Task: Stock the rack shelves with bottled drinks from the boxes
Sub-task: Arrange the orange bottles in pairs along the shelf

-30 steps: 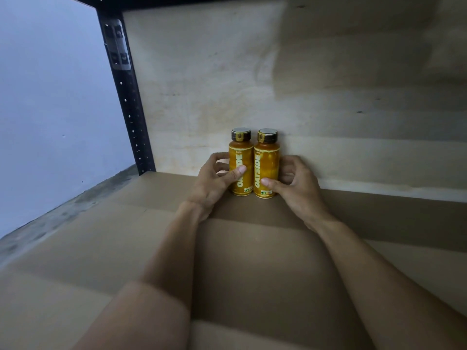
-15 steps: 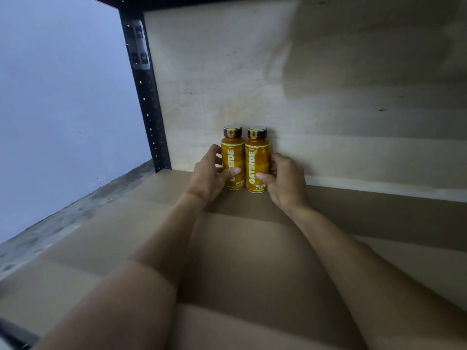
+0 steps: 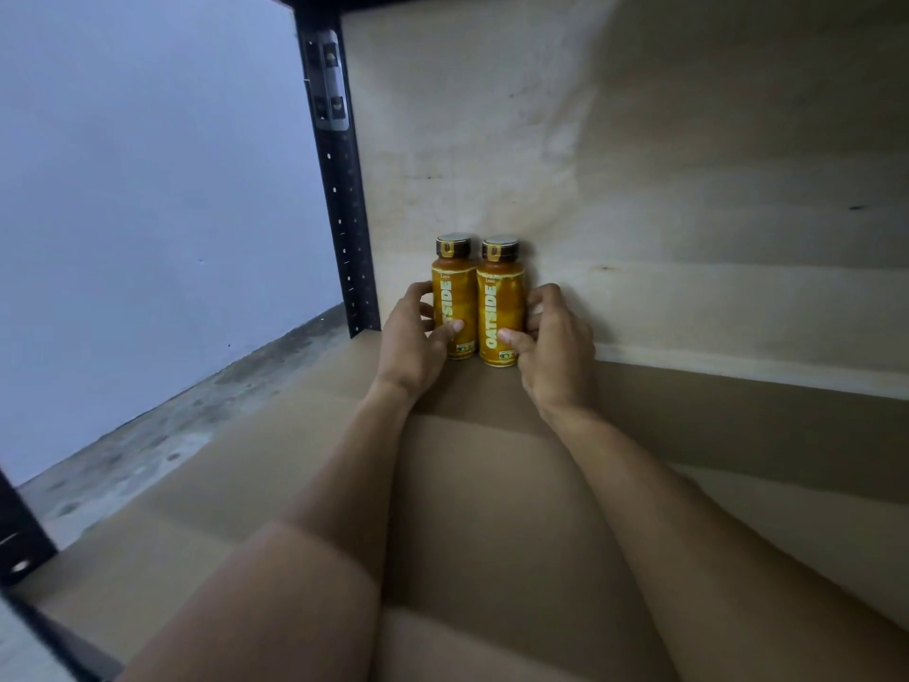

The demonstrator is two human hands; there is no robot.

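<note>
Two yellow Oatside bottles with dark caps stand upright and touching at the back of the brown shelf board, against the pale plywood back panel. My left hand wraps the left bottle, thumb across its front. My right hand grips the right bottle the same way. Both forearms reach in from the bottom of the view.
A black perforated rack post rises just left of the bottles. Beyond it are a blue-white wall and a grey concrete floor strip. The front left post shows at the lower left edge.
The view has shifted so the post and bottles sit further right and the bottles lie deeper toward the back panel. Both hands keep their grip on the bottles.
</note>
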